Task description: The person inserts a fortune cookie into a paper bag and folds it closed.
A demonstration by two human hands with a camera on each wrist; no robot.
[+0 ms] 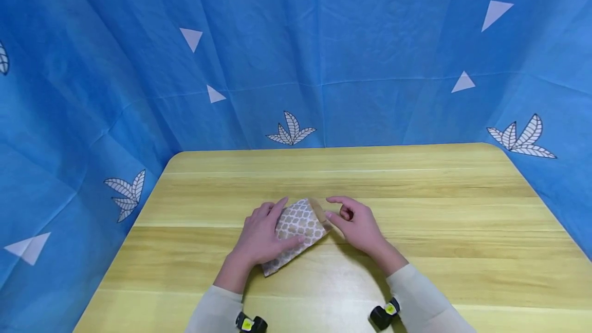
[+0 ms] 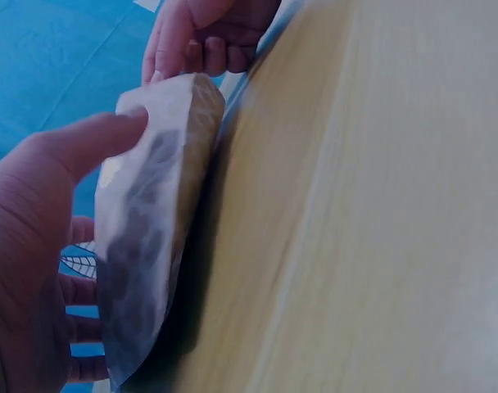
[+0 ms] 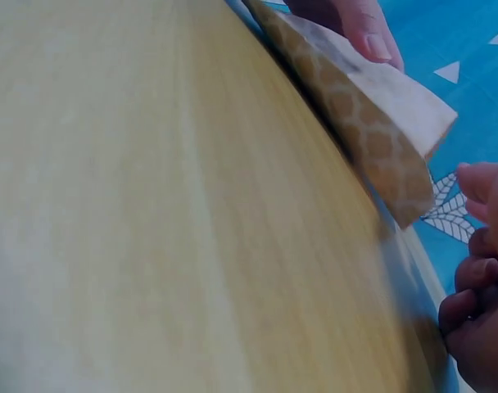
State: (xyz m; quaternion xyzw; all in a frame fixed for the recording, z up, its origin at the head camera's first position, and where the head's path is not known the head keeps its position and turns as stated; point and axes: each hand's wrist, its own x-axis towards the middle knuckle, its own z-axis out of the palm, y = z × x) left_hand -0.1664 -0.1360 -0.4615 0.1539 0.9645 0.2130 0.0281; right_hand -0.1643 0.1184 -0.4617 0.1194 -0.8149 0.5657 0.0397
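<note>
A paper bag (image 1: 298, 220) with a white and tan lattice print lies slanted on the table. Its right end shows plain brown paper (image 1: 317, 210), and the body looks puffed up. My left hand (image 1: 264, 233) rests across the bag's left part, thumb over the printed face and the other fingers fairly straight along the far side. Close by the brown end is my right hand (image 1: 358, 224), index finger and thumb extended, remaining fingers curled in. In the right wrist view, a gap shows between the bag (image 3: 372, 123) and the right hand (image 3: 486, 270). What the bag contains is hidden.
The light wood table (image 1: 185, 266) has rounded far corners. Behind it and along its sides hangs a blue cloth (image 1: 370, 40) printed with leaves and triangles. A small black camera (image 1: 251, 323) sits at the left wrist, another camera (image 1: 385, 315) at the right.
</note>
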